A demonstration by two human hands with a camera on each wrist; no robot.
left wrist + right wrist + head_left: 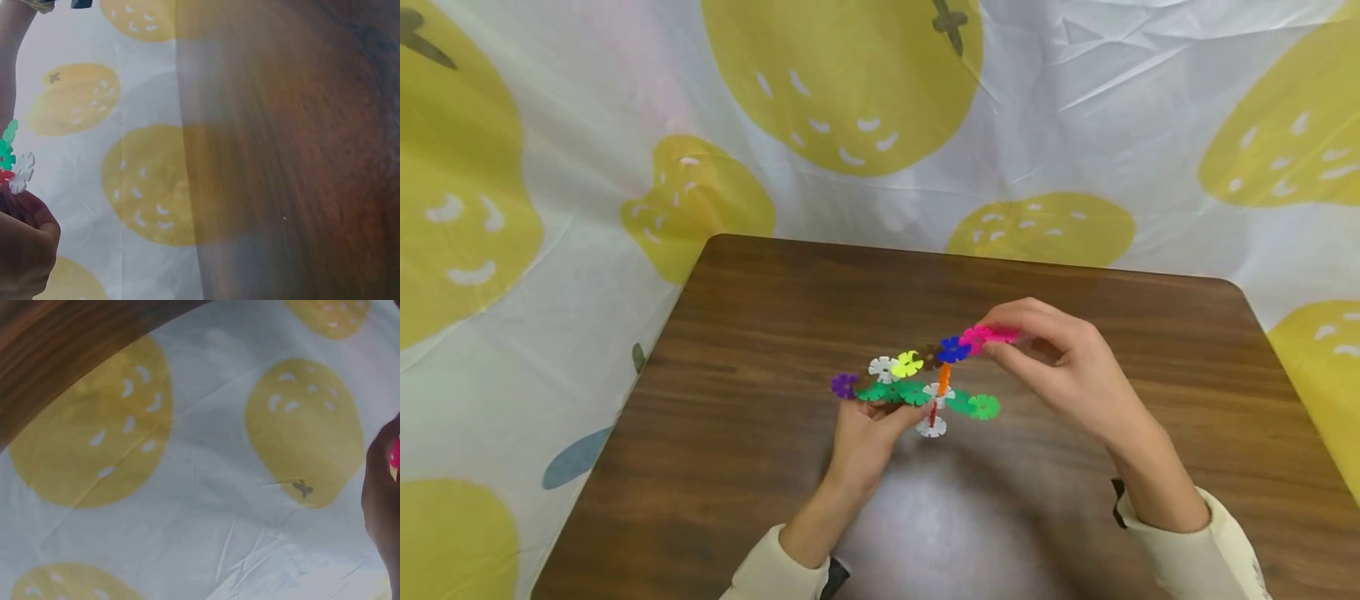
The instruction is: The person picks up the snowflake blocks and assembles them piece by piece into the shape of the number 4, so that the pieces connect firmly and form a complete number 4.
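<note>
A build of joined plastic snowflake discs is held up above the table in the head view. Its discs are purple, green, white, yellow, brown, blue, orange, red and pink. My left hand grips the green row from below, thumb near the red disc. At the upper right end, my right hand pinches a pink disc between thumb and fingers, beside the blue disc. In the left wrist view, green, white and red discs show above the left hand. The right wrist view catches only part of the right hand.
Beneath the hands lies a brown wood-grain table with rounded far corners. A white cloth printed with yellow fruit hangs behind it and along its sides.
</note>
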